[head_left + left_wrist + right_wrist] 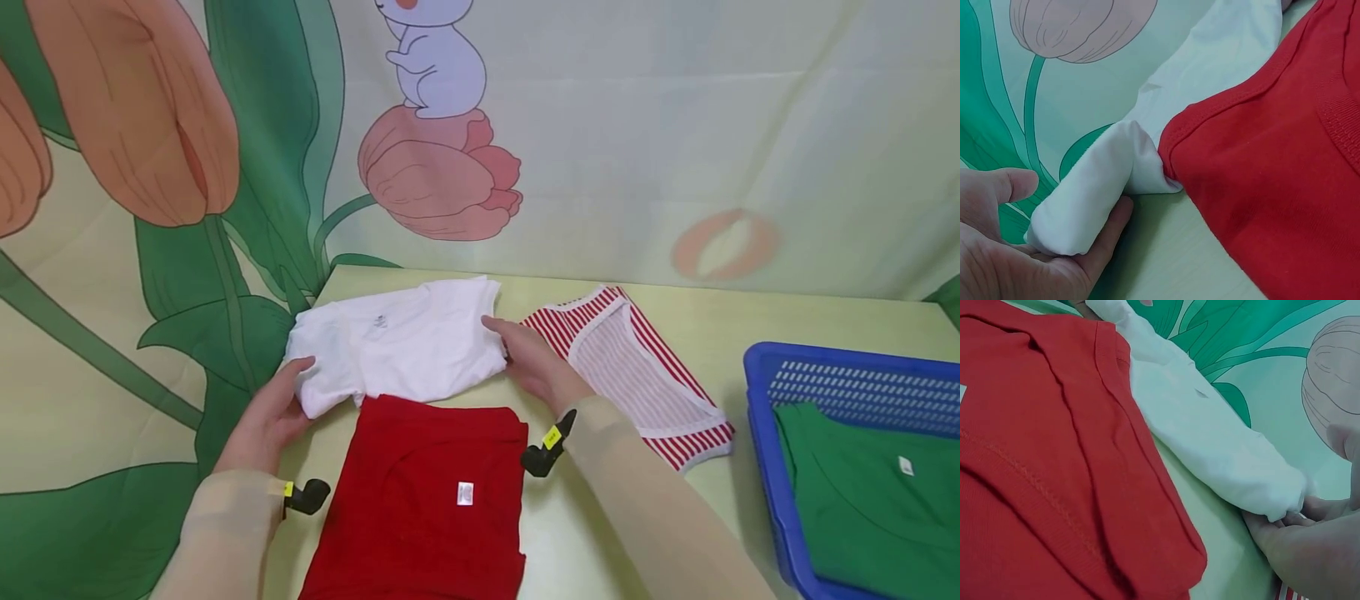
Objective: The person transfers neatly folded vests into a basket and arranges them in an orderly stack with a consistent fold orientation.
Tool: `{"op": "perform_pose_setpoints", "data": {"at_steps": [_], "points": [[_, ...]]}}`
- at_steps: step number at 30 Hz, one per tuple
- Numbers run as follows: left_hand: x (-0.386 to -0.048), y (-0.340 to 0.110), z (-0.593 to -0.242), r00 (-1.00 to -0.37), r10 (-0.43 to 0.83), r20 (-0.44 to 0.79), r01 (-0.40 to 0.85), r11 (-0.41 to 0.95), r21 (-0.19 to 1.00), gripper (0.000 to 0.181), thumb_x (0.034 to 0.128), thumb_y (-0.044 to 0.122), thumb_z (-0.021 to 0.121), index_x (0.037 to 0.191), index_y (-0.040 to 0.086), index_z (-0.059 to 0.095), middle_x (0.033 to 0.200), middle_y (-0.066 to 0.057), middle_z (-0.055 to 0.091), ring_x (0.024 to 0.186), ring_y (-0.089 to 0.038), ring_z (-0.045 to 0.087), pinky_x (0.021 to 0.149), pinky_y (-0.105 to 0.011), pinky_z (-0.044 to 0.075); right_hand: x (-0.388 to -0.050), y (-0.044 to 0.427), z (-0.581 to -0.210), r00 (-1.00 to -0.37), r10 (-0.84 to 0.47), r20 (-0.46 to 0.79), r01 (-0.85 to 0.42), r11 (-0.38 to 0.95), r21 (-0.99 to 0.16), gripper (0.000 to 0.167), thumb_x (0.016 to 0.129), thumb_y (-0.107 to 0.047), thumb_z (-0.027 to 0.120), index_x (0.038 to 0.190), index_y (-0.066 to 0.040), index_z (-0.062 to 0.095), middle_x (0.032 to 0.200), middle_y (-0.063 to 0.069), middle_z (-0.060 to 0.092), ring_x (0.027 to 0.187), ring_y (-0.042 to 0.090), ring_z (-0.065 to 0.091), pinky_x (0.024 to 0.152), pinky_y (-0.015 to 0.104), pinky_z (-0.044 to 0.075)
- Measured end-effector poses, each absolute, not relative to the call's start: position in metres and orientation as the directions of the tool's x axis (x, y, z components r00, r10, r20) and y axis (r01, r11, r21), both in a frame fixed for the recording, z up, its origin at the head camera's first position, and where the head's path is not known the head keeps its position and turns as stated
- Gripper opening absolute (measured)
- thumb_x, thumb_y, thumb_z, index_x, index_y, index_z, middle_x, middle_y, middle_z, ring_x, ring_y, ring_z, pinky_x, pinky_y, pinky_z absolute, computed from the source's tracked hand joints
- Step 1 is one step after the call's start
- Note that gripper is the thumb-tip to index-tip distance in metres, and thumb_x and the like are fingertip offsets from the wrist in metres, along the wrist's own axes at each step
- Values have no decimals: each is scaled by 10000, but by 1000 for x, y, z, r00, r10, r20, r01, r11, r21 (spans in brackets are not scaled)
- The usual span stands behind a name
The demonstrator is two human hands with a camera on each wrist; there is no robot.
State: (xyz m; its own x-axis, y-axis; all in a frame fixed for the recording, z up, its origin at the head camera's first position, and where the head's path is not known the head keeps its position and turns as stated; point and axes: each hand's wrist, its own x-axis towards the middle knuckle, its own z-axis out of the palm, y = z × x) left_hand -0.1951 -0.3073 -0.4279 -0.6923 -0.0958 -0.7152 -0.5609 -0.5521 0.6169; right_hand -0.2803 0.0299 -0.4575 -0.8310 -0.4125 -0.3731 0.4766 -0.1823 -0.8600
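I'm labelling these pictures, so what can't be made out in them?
Head view: dark print on the white garment, too small to read.
Head view: red garment, lower end cut by bottom edge.
Head view: blue basket, right side cut by right edge.
Left wrist view: white garment, part hidden behind the red garment.
Right wrist view: striped garment, mostly past the bottom edge.

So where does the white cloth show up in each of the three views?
Head: white cloth mostly left of centre, between the left hand and the right hand.
Left wrist: slants from the left hand, lower left, up to the top edge.
Right wrist: slants from the top edge down to the right hand, lower right.
Shared landmark: the red top, next to it in every view.
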Motion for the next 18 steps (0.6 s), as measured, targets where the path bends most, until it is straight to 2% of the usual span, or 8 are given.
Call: {"op": "perform_pose_setpoints", "data": {"at_steps": [5, 11, 18], "points": [[-196, -308, -429, -689, -96, -719, -573, -535, 621, 883, 1108, 344, 567, 1711, 259, -73, 1313, 56, 444, 1219, -87, 482, 1035, -227, 521, -282, 29, -459, -833, -420, -361, 474, -203, -857, 607, 1125, -263, 537, 1632, 0, 333, 1689, 80, 296, 1459, 203, 397, 1254, 390, 341], [-196, -309, -430, -705, -115, -699, -569, -496, 656, 790, 1108, 309, 575, 1693, 204, 54, 1288, 53, 454, 1164, -99, 496, 941, -234, 551, -283, 28, -459, -847, -402, -348, 453, -205, -868, 645, 1115, -234, 561, 1626, 59, 298, 1646, 149, 396, 1463, 235, 440, 1250, 399, 358], [-194, -309, -432, -730, -148, -667, -551, -450, 703, 772, 1101, 258, 597, 1687, 152, 106, 1297, 44, 460, 1189, -103, 496, 845, -219, 573, -284, 25, -462, -842, -403, -359, 444, -140, -885, 574, 1112, -227, 579, 1570, 85, 428, 1572, 170, 510, 1420, 237, 502, 1235, 384, 386]]}}
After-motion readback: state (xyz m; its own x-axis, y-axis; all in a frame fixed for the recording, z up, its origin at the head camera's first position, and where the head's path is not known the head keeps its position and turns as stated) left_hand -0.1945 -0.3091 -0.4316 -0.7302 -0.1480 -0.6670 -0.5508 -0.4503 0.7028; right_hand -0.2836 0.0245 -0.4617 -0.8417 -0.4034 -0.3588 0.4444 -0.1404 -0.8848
